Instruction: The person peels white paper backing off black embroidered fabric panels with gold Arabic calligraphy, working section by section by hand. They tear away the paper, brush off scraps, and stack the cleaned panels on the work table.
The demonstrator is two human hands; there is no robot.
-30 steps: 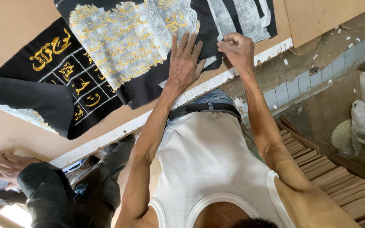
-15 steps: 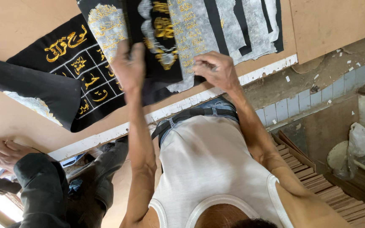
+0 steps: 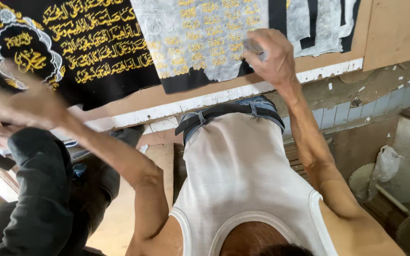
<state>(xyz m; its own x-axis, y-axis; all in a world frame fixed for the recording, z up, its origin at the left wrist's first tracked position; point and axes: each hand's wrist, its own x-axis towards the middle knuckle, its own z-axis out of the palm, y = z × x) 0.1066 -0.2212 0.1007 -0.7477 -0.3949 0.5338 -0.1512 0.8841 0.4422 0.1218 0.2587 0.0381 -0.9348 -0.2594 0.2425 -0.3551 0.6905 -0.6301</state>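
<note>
White sleeveless vest (image 3: 243,170), blue jeans (image 3: 257,105), black belt (image 3: 214,113)

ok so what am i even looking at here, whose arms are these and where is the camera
There is no machine here. The single picture comes from a camera on a person's head, looking down past their white vest to a wooden worktop. Both bare arms are theirs. On the worktop lies a black cloth with gold embroidery, partly under a pale grey sheet. The right hand is closed on a small grey thing, too unclear to name, on that sheet. The left hand is blurred near the cloth's left edge, so its grip cannot be told. The dark sleeve at lower left is another person's.
</note>
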